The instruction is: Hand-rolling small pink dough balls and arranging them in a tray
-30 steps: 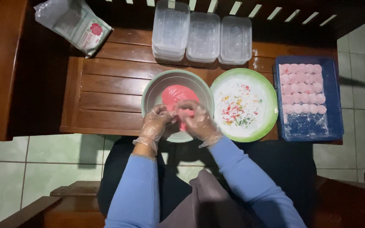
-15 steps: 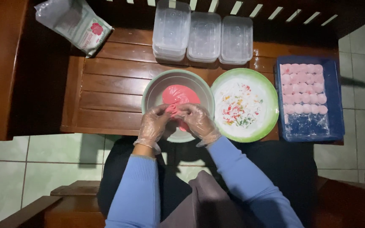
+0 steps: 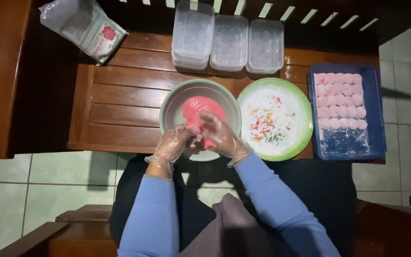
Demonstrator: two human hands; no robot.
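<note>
A pale green bowl on the wooden bench holds a lump of pink-red dough. Both my hands wear clear plastic gloves and meet over the bowl's near side. My left hand and my right hand pinch the dough's near edge between their fingers. Right of the bowl stands a green-rimmed plate with white powder and coloured sprinkles. Further right, a blue tray carries rows of several pink balls.
Three stacks of clear plastic containers stand at the back of the bench. A plastic bag of flour lies at the back left. Tiled floor lies below, my dark lap sits under the bench edge, and a wooden step is at lower left.
My hands have shifted slightly on the dough, with the fingers working its near edge. Everything else stays in place.
</note>
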